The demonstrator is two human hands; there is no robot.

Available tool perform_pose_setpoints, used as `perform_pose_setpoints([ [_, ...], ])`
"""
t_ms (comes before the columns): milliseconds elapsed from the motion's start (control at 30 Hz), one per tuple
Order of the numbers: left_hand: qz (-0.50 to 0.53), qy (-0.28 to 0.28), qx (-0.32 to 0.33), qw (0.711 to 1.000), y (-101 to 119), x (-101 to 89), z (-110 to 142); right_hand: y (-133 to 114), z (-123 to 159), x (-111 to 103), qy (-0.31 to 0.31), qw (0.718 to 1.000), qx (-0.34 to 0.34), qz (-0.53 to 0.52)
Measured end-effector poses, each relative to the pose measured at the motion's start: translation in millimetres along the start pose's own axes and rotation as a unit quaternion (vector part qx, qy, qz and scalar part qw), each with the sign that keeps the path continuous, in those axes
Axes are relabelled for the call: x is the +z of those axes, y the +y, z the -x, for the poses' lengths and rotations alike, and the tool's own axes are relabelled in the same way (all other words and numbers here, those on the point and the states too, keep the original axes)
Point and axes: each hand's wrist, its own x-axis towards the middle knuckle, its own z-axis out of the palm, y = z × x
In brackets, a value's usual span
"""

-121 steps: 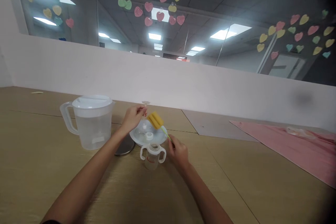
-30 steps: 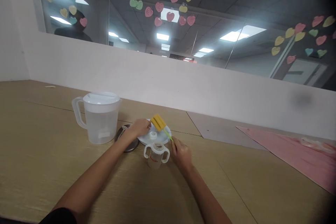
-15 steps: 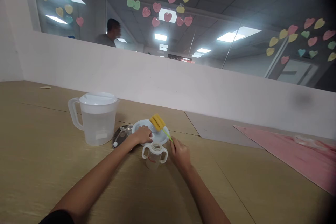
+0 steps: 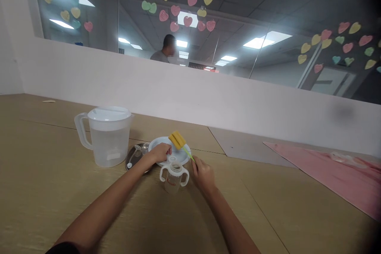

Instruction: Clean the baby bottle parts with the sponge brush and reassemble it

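Observation:
My right hand [image 4: 203, 172] is closed round the green handle of a sponge bottle brush [image 4: 177, 140], its yellow head up over a white bowl [image 4: 185, 158]. Over the bowl's left side is my left hand [image 4: 161, 152], fingers curled in a pinch. A small white ring-shaped bottle part [image 4: 172, 159] shows just under those fingertips, and they seem to grip it. In front of the bowl a clear baby bottle [image 4: 173, 178] with two white handles stands upright, its mouth uncovered. Neither hand touches the bottle.
A lidded white pitcher [image 4: 109, 143] stands on the left. Beside it, a round metal tray [image 4: 132, 162] holds small clear and white parts. A pink sheet [image 4: 324, 174] lies at the right. Behind the table [image 4: 149, 214] runs a white wall; a person [image 4: 166, 49] shows through the glass above.
My left fingers have lifted a little, and the white ring-shaped part now shows below them. The brush stays nearly where it was. Behind the glass, the person has moved right.

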Motion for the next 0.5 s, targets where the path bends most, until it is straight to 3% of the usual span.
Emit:
perform_pose_setpoints([
  [133, 0.041, 0.043, -0.008, 0.998, -6, -11.9, 0, 1, 1, 1, 0.006, 1.000, 0.009, -0.002],
  [333, 0.160, 0.132, -0.007, 0.978, -12, -49.6, 5, -2, 2, 1, -0.015, 1.000, 0.007, -0.005],
  [500, 0.411, 0.155, 0.065, 0.896, 0, -70.6, 18, -4, 0, -1, -0.004, 0.999, 0.033, -0.021],
])
